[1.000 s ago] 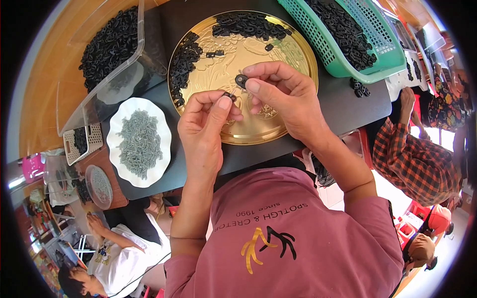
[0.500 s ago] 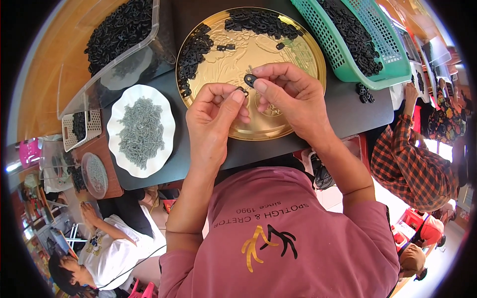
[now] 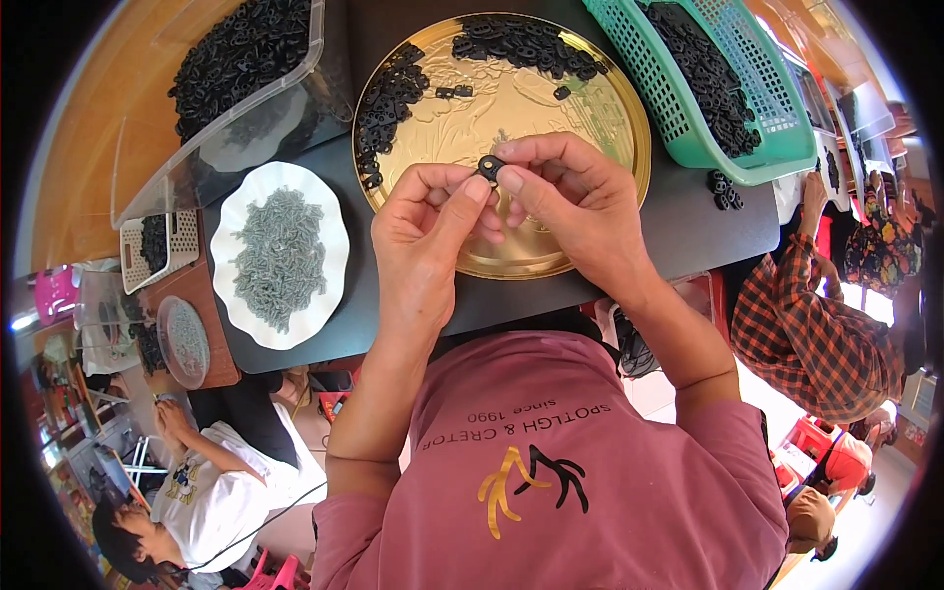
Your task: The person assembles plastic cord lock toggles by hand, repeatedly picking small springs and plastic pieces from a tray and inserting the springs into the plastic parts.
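Observation:
Over the gold round tray, my two hands meet at a small black plastic part with holes. My right hand pinches it between thumb and forefinger. The closed thumb and forefinger of my left hand press at its left side, on a second small black piece mostly hidden by the fingertips. Whether the two pieces are joined, I cannot tell. Loose black parts lie heaped along the tray's left side and far side, with a few singles apart from the heaps.
Left of the tray stands a white wavy-edged plate of small grey screw-like pieces. Beyond it is a clear bin of black parts. A green basket of black parts stands at the right. Other people sit on both sides.
My hands have come together: the black part in the right hand now touches the left fingertips, where a small gap was before. The view has shifted slightly.

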